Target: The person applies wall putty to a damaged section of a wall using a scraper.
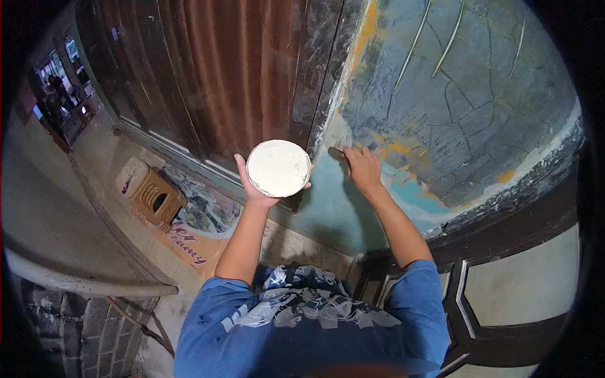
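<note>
Round container (278, 168): creamy white
Right wall (466, 94): mottled grey, orange, turquoise
Left stool (146, 190): tan
Near shirt (315, 324): blue, grey-white print

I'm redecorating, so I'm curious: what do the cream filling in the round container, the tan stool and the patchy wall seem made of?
Cream filling: perhaps putty or thick paint, with a smeared, matte surface.
Tan stool: probably moulded plastic, dull-finished, judging by its regular slots.
Patchy wall: likely cement plaster, rough-looking, with flaking grey, turquoise and orange areas.

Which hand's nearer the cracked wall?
Right: the right hand is close to the cracked wall, holding a small tool; the left hand is farther left, holding a round tub.
</note>
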`<state>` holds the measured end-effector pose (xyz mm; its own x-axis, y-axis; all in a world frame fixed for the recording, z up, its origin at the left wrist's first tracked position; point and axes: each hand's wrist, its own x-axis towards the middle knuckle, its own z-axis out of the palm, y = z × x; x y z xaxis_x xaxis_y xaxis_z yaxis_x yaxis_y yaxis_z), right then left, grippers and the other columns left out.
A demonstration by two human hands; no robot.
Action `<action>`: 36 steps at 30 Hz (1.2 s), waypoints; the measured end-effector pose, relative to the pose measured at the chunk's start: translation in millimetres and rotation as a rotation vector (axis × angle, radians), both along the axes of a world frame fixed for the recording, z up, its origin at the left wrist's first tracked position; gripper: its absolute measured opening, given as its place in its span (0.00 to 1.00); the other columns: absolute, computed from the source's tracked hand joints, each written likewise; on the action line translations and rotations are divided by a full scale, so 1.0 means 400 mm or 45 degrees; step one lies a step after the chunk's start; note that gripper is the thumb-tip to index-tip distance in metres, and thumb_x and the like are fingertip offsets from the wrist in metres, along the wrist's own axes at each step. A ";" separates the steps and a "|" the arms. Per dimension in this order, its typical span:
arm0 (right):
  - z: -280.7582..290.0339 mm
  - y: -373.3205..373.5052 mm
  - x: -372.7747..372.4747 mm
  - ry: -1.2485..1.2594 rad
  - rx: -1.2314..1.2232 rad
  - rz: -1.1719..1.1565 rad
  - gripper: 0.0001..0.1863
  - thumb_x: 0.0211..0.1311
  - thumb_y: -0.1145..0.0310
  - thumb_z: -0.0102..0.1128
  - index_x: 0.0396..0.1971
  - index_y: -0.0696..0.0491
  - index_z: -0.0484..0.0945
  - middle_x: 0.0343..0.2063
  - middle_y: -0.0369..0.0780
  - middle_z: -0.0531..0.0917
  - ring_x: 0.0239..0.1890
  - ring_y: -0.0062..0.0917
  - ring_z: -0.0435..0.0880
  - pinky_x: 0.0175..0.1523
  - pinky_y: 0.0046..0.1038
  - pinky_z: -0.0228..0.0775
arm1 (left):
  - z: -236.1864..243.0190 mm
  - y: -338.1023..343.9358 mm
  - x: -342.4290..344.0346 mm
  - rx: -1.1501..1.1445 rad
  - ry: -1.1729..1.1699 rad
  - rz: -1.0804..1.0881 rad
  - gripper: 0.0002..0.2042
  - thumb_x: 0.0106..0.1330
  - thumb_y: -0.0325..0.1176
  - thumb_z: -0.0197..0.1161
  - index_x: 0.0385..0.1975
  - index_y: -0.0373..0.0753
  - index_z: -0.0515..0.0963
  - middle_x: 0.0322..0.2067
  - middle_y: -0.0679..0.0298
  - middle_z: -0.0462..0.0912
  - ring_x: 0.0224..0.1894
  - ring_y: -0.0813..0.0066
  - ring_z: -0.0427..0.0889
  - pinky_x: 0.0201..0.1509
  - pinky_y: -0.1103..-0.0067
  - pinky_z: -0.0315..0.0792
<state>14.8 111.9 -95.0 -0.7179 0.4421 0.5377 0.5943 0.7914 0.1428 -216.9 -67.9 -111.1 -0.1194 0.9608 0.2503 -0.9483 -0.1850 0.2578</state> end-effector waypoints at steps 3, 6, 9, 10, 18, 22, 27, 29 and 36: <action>0.062 0.003 -0.016 0.129 0.060 -0.040 0.15 0.55 0.71 0.61 0.44 0.46 0.77 0.37 0.36 0.83 0.43 0.37 0.79 0.40 0.40 0.70 | -0.003 -0.003 -0.003 -0.002 -0.011 0.003 0.54 0.54 0.85 0.39 0.71 0.46 0.62 0.69 0.46 0.64 0.66 0.30 0.66 0.56 0.24 0.61; 0.095 0.001 -0.024 0.302 0.089 -0.039 0.13 0.56 0.71 0.61 0.43 0.47 0.78 0.35 0.36 0.84 0.41 0.37 0.79 0.39 0.41 0.69 | -0.014 0.007 -0.008 -0.014 -0.015 0.011 0.54 0.54 0.85 0.39 0.72 0.46 0.60 0.70 0.45 0.62 0.66 0.28 0.66 0.57 0.24 0.61; 0.077 -0.016 -0.021 0.233 -0.082 0.005 0.14 0.58 0.71 0.59 0.45 0.46 0.78 0.39 0.36 0.84 0.46 0.38 0.80 0.43 0.42 0.70 | -0.009 0.011 -0.009 0.062 -0.034 -0.034 0.55 0.54 0.85 0.39 0.72 0.45 0.58 0.70 0.43 0.61 0.66 0.25 0.64 0.57 0.25 0.61; 0.057 -0.015 -0.022 0.233 -0.080 0.000 0.14 0.58 0.71 0.59 0.45 0.46 0.78 0.39 0.36 0.84 0.46 0.38 0.80 0.43 0.42 0.70 | -0.009 0.016 -0.011 0.063 -0.034 -0.039 0.55 0.54 0.85 0.39 0.72 0.45 0.58 0.70 0.43 0.61 0.66 0.25 0.64 0.57 0.25 0.61; 0.067 0.017 -0.039 0.207 0.019 -0.056 0.11 0.59 0.73 0.57 0.42 0.47 0.79 0.36 0.36 0.84 0.41 0.36 0.79 0.42 0.42 0.71 | 0.005 0.030 -0.004 0.049 -0.014 -0.104 0.57 0.53 0.86 0.39 0.73 0.44 0.57 0.70 0.39 0.60 0.65 0.21 0.63 0.57 0.26 0.61; 0.093 -0.005 -0.015 0.440 0.021 0.091 0.10 0.57 0.73 0.59 0.39 0.48 0.80 0.33 0.37 0.84 0.40 0.37 0.78 0.40 0.42 0.69 | 0.005 0.030 0.003 0.035 0.007 -0.074 0.56 0.53 0.85 0.40 0.73 0.44 0.57 0.70 0.40 0.60 0.65 0.22 0.64 0.57 0.25 0.61; -0.008 -0.003 0.001 0.146 -0.014 0.024 0.12 0.57 0.73 0.58 0.42 0.46 0.79 0.36 0.35 0.84 0.43 0.36 0.79 0.41 0.42 0.70 | 0.004 0.042 0.010 0.001 0.026 -0.068 0.56 0.53 0.85 0.39 0.72 0.43 0.58 0.70 0.41 0.60 0.65 0.23 0.64 0.57 0.25 0.61; 0.017 -0.001 -0.002 0.142 -0.055 0.019 0.12 0.57 0.73 0.59 0.41 0.46 0.79 0.36 0.34 0.84 0.43 0.36 0.80 0.41 0.41 0.70 | 0.000 0.043 0.006 0.025 0.011 -0.089 0.56 0.53 0.86 0.39 0.73 0.44 0.57 0.70 0.41 0.60 0.65 0.22 0.64 0.56 0.25 0.61; 0.068 0.005 -0.009 0.375 0.017 0.111 0.11 0.58 0.70 0.61 0.42 0.46 0.80 0.36 0.36 0.83 0.40 0.36 0.79 0.40 0.41 0.69 | 0.007 0.046 0.002 0.003 0.018 -0.067 0.57 0.52 0.86 0.39 0.73 0.44 0.57 0.71 0.41 0.58 0.66 0.22 0.62 0.57 0.25 0.60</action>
<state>11.1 114.0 -67.6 -0.5651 0.3773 0.7337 0.5415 0.8406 -0.0151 -215.9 -49.7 -108.4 -0.0652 0.9651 0.2536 -0.9531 -0.1355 0.2707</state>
